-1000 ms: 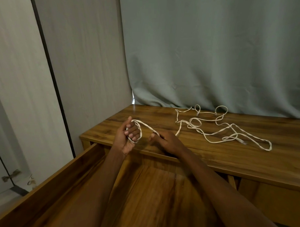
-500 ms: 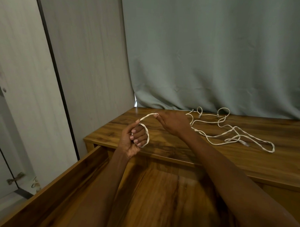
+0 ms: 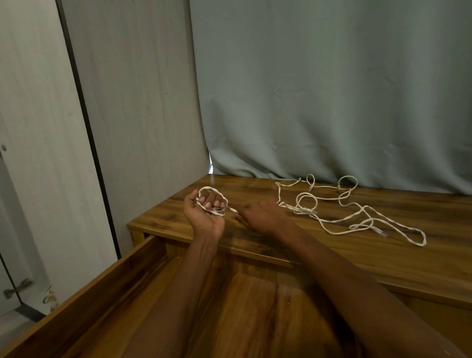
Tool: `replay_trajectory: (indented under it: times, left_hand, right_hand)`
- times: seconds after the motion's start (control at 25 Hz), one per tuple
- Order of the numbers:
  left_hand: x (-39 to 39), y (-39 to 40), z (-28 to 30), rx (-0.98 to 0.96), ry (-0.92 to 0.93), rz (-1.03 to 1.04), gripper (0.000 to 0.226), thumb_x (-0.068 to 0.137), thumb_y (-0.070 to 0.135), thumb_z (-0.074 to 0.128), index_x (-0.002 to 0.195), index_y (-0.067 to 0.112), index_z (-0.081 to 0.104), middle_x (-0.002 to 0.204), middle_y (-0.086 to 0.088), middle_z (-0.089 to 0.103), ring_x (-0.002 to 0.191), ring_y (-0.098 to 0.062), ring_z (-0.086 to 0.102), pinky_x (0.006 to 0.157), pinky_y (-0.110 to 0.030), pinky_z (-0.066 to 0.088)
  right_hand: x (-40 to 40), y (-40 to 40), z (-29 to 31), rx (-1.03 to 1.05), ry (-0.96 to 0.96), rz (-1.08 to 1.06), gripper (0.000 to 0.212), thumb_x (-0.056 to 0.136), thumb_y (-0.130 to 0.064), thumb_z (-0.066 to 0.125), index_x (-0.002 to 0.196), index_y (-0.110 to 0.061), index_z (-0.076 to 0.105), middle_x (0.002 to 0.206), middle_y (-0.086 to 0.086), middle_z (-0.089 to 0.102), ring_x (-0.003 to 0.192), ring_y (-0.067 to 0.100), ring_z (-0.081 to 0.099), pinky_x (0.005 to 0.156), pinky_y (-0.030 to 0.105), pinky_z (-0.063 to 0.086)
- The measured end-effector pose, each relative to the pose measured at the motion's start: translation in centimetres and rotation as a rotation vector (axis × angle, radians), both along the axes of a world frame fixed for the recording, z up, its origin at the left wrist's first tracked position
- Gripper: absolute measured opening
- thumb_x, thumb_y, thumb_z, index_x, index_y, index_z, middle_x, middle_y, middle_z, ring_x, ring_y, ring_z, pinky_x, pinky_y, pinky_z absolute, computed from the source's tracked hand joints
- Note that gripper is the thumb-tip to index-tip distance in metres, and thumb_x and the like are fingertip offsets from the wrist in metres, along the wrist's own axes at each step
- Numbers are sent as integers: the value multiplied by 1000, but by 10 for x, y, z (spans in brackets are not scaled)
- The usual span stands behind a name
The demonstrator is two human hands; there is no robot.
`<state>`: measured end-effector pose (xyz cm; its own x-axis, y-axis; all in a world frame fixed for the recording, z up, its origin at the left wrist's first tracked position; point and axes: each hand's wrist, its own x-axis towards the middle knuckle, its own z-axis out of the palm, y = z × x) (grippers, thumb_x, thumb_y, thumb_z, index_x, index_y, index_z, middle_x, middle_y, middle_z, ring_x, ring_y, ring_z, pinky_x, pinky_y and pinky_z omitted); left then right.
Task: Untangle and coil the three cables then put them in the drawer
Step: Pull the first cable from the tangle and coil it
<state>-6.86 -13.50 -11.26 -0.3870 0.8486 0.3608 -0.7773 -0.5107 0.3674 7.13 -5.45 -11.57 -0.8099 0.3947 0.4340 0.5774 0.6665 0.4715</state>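
My left hand (image 3: 205, 214) is raised palm-up above the desk's left corner with turns of a white cable wound around its fingers, forming a small coil (image 3: 212, 196). My right hand (image 3: 260, 216) sits just to its right, low over the desk, pinching the same cable where it leaves the coil. The remaining white cables (image 3: 343, 212) lie in a loose tangle of loops on the wooden desk top (image 3: 387, 259), trailing to the right. Below my forearms the wooden drawer (image 3: 97, 286) stands pulled out, with nothing visible inside it.
A grey-green curtain (image 3: 339, 102) hangs behind the desk and touches its back edge. Pale wardrobe panels (image 3: 125, 108) stand close on the left, next to the desk and the drawer's side wall.
My right hand has swung down from above the left hand to the desk, laying another turn of cable around my left fingers. The tangle has shifted slightly toward me.
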Motion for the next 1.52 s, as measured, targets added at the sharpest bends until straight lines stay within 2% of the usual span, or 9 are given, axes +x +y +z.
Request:
replay_trajectory:
  times: [0.2,0.44,0.64,0.8,0.96,1.08,1.16,1.28,1.52]
  left_hand:
    - [-4,22,5,-164,75,308,38,106,33,41,73,17,46,65,1,42,59,-13,44,60,-28,42]
    - [-10,35,-10,-284,1103,852,55,105,46,36,70,7,53,64,-9,52,62,-14,49,63,-32,42]
    - [-27,29,-24,-491,1538,734,63,108,44,29,58,14,54,61,-4,58,64,-16,55,72,-34,42]
    - [-27,13,-20,-645,1733,332,98,94,75,5,59,6,65,56,-9,61,53,-14,57,64,-30,42]
    - [-25,-2,-17,-502,1564,-212,86,93,79,21,52,9,49,44,-6,36,41,-19,35,48,-27,32]
    - [-22,-8,-14,-304,1167,-592,59,95,48,57,51,13,38,38,1,28,36,-13,29,40,-25,24]
    - [-17,-9,-9,-195,898,-733,53,95,34,58,49,15,41,36,4,32,34,-11,34,37,-24,24]
    - [-10,-10,0,-51,612,-679,51,97,30,45,49,18,42,35,5,34,34,-11,36,40,-24,21]
    - [-7,-10,16,88,246,-254,31,83,28,42,53,18,41,43,3,35,44,-14,37,45,-26,34]
  right_hand:
    - [6,-11,2,55,9,102,29,102,-37,39,102,-16,60,85,10,72,64,34,66,53,30,32]
    - [18,1,-1,69,214,109,40,96,-42,30,95,-17,61,83,9,72,63,35,66,52,31,34]
    - [39,21,1,200,288,206,45,101,-49,32,92,-25,69,74,0,72,56,27,66,48,28,36]
    - [50,28,11,283,328,140,49,100,-54,33,80,-25,67,69,0,70,53,28,65,51,30,38]
    - [54,28,18,236,306,146,54,98,-58,30,78,-25,67,71,-1,69,53,29,65,49,26,26]
    - [53,24,13,111,304,100,72,94,-71,13,82,-26,68,77,-1,71,65,26,67,54,28,27]
    - [49,22,8,17,328,63,77,90,-77,10,79,-25,66,76,0,70,68,25,67,55,29,32]
    - [38,17,3,-195,357,47,75,93,-75,15,92,-21,67,87,3,71,79,25,66,62,33,40]
    - [35,11,-17,-562,499,72,22,104,-26,50,114,-19,68,107,4,73,99,25,67,72,30,39]
